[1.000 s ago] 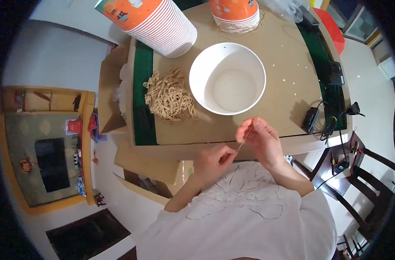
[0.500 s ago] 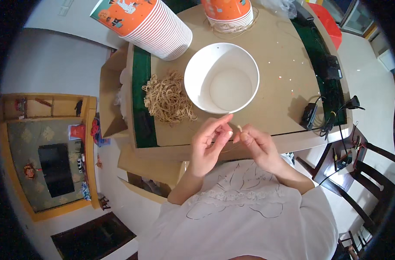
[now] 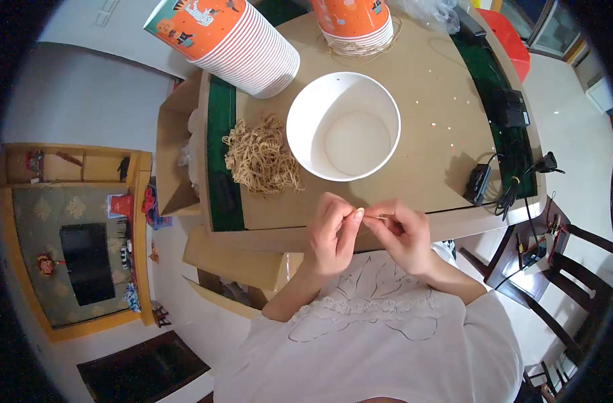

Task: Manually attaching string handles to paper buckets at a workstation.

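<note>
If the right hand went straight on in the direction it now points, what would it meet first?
Most likely the left hand. The right hand points toward its fingertips, which look very near; from this view I cannot tell whether they touch.

A home's living room, by the look of its furnishings: a dark flat screen (image 3: 86, 264) hangs against a patterned wall panel (image 3: 34, 221) at the left of the frame, wooden shelves (image 3: 59, 165) run above it, dark wooden chairs (image 3: 590, 242) stand at lower right, and a glossy pale floor (image 3: 567, 124) shows along the right.
</note>
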